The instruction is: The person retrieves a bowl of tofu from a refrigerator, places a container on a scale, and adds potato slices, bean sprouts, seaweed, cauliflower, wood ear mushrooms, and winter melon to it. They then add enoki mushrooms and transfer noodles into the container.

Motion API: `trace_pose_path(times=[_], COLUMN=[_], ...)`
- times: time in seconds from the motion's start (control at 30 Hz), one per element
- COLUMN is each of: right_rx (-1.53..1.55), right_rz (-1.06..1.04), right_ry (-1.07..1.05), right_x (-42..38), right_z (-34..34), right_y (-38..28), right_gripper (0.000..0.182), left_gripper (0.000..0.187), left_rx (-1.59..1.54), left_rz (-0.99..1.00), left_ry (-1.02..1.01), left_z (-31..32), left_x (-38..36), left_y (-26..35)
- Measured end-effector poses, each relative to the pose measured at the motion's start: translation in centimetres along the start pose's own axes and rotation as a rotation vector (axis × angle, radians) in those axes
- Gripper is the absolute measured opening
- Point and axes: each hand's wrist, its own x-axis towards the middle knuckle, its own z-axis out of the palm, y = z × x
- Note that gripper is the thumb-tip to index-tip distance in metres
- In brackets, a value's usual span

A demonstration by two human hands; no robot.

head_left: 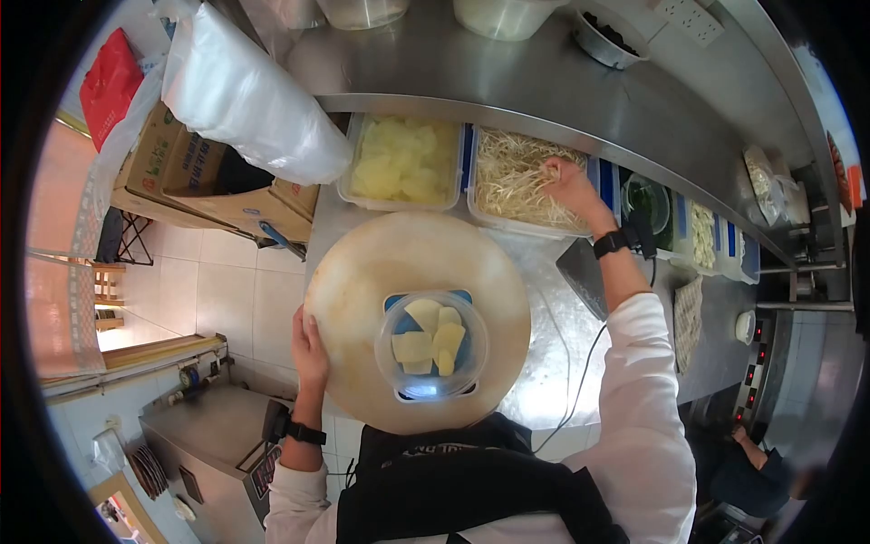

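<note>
A round board (349, 272) lies before me, with a blue digital scale (467, 296) on it. On the scale rests a clear round bowl (476, 349) holding several pale yellow slices (413, 346). My left hand (310, 349) is at the board's left edge, fingers extended, holding nothing. My right hand (571, 189) reaches into a bin of bean sprouts (512, 177), its fingers closed on some sprouts. Left of that bin stands another clear bin with pale yellow slices (403, 163).
A steel shelf (435, 77) overhangs the bins. More bins with greens (645, 201) and pale pieces (702, 236) stand right. A cloth (689, 317) and cable (587, 358) lie on the counter. Cardboard boxes (217, 181) stand left. Another person (748, 480) is at lower right.
</note>
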Motion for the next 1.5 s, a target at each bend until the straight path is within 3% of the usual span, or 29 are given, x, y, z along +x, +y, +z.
trace_pose_path(times=[0.2, 0.37, 0.4, 0.47, 0.7, 0.77, 0.9, 0.97, 1.23, 1.37, 1.47, 1.5], right_rx=[0.395, -0.297, -0.296, -0.157, -0.044, 0.227, 0.108, 0.212, 0.13, 0.237, 0.197, 0.308], right_rz=[0.001, -0.023, -0.025, 0.048, -0.186, -0.134, -0.16, -0.335, -0.313, -0.326, -0.404, -0.345], right_ry=[0.072, 0.17, 0.171, -0.077, 0.128, 0.216, 0.139, 0.142, 0.093, 0.132, 0.138, 0.11], right_x=[-0.9, -2.6, -2.4, -2.1, -2.2, -2.6, -2.8, -2.6, -3.5, -4.8, -6.4, -7.1], right_z=[-2.0, 3.1, 3.0, 2.4, -2.7, -3.5, -4.2, -3.5, -3.9, -6.4, -9.2, -9.8], right_y=[0.5, 1.8, 1.5, 1.0, -1.8, -2.6, -3.2, -3.1, -6.4, -10.4, -15.1, -16.4], right_gripper=[0.035, 0.034, 0.034, 0.037, 0.033, 0.032, 0.032, 0.031, 0.028, 0.023, 0.019, 0.019], left_gripper=[0.035, 0.035, 0.035, 0.035, 0.034, 0.033, 0.033, 0.032, 0.033, 0.033, 0.033, 0.033], left_rx=[-0.008, -0.022, -0.022, -0.082, -0.021, -0.02, -0.035, -0.059, -0.011, 0.027, 0.042, 0.037], left_rz=[0.004, -0.002, 0.0, -0.039, -0.01, 0.0, 0.016, -0.005, 0.019, 0.091, 0.041, 0.038], left_ry=[0.01, 0.008, 0.01, 0.007, -0.001, 0.009, -0.001, -0.007, 0.022, 0.048, 0.038, 0.04], left_z=[0.1, 0.1, 0.1, 0.2, 0.0, 0.1, 0.1, 0.0, -0.1, 0.0, -0.2, -0.2], left_x=[0.0, 0.1, 0.1, 0.1, -0.1, -0.1, 0.0, -0.3, 0.0, 0.2, 0.0, -0.1], left_y=[-0.2, -0.4, -0.5, -0.9, 0.4, 0.8, 1.1, 1.4, -0.2, -1.3, -0.4, -0.1])
